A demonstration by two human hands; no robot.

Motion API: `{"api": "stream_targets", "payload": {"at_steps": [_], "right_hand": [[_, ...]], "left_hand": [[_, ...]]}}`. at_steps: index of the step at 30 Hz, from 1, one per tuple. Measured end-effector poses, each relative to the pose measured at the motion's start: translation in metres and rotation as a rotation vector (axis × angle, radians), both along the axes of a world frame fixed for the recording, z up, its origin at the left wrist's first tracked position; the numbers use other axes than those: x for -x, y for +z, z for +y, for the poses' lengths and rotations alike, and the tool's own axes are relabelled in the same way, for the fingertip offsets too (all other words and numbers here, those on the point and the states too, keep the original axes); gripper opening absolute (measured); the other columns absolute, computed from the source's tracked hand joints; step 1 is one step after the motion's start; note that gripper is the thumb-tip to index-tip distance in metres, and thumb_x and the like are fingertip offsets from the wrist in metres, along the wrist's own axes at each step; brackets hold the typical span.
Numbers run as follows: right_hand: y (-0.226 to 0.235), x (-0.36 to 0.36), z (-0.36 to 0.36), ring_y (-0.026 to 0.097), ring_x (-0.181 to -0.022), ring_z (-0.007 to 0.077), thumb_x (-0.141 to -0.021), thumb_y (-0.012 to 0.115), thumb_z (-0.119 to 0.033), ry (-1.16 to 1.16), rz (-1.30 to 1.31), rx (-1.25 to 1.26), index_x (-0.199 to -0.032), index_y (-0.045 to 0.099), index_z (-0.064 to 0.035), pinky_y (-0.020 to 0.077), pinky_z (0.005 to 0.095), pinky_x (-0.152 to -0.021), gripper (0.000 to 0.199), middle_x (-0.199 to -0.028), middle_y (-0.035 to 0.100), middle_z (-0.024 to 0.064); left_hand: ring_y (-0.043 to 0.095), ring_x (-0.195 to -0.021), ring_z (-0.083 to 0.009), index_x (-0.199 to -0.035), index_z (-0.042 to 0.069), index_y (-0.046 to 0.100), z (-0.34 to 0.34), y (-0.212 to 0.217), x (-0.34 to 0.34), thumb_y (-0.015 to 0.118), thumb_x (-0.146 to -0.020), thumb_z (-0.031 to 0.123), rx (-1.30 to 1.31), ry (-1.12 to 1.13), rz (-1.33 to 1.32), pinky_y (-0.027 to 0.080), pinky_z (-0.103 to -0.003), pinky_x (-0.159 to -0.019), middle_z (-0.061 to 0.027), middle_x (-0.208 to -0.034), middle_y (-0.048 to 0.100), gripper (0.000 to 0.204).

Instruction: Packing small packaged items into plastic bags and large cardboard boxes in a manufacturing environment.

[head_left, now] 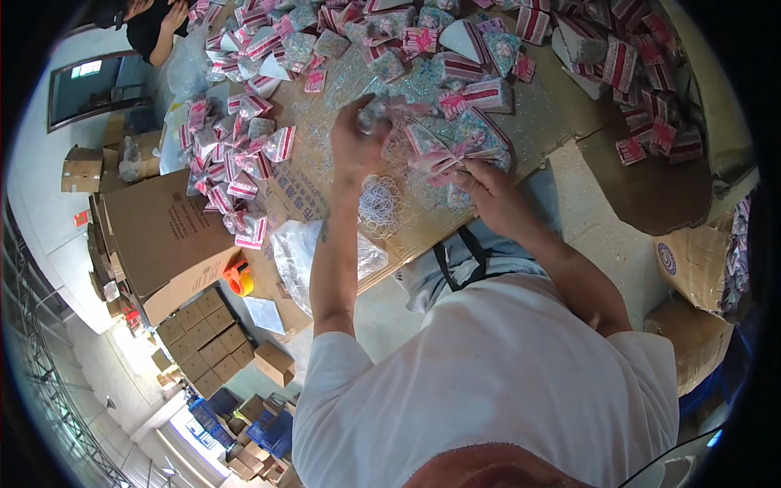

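Observation:
My right hand [488,193] is closed, pinching the gathered pink top of a clear packet [435,161] with pink and white pieces. More filled packets with red-and-white bands, such as a wedge-shaped packet [486,134], lie just beyond it. To the left, my left hand [360,145] is raised over the cardboard and curled around a small clear plastic bag [376,115]; motion blurs its fingers and hides the bag's contents. A tangle of thin white ties [381,205] lies on the cardboard between my forearms.
Heaps of packets [240,163] lie at the left, far side and right of the cardboard-covered table [297,187]. A clear plastic sheet [293,252] lies by my left forearm. Large cartons [167,232] and an orange tape dispenser [239,278] are left. Another person's hand [172,16] shows far left.

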State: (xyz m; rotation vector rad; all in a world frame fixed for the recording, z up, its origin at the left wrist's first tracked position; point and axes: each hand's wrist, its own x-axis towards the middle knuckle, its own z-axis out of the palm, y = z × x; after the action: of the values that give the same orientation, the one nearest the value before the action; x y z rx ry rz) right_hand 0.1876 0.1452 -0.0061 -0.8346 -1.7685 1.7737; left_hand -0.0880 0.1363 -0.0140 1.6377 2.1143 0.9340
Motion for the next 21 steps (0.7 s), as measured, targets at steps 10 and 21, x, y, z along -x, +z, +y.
{"api": "stream_targets", "payload": {"at_steps": [10, 21], "right_hand": [[0.012, 0.026, 0.000, 0.058, -0.098, 0.0183, -0.105, 0.052, -0.024, 0.085, 0.023, 0.000, -0.119, 0.061, 0.0014, 0.0449, 0.0339, -0.091, 0.031, -0.105, 0.064, 0.0119], [0.023, 0.014, -0.019, 0.057, -0.096, 0.0203, -0.105, 0.053, -0.026, 0.081, 0.049, 0.067, -0.118, 0.061, 0.0009, 0.0455, 0.0340, -0.090, 0.031, -0.105, 0.063, 0.0134]], "left_hand": [[0.066, -0.101, -0.0166, -0.132, 0.002, 0.061, -0.020, 0.118, -0.018, 0.073, -0.077, 0.003, -0.123, 0.072, -0.380, 0.054, -0.029, -0.083, -0.0110, -0.123, 0.065, 0.056], [0.062, -0.118, -0.0287, -0.125, 0.003, 0.066, -0.038, 0.148, -0.037, 0.072, -0.072, 0.003, -0.248, -0.086, 0.056, 0.049, -0.038, -0.101, -0.0150, -0.129, 0.063, 0.054]]}}
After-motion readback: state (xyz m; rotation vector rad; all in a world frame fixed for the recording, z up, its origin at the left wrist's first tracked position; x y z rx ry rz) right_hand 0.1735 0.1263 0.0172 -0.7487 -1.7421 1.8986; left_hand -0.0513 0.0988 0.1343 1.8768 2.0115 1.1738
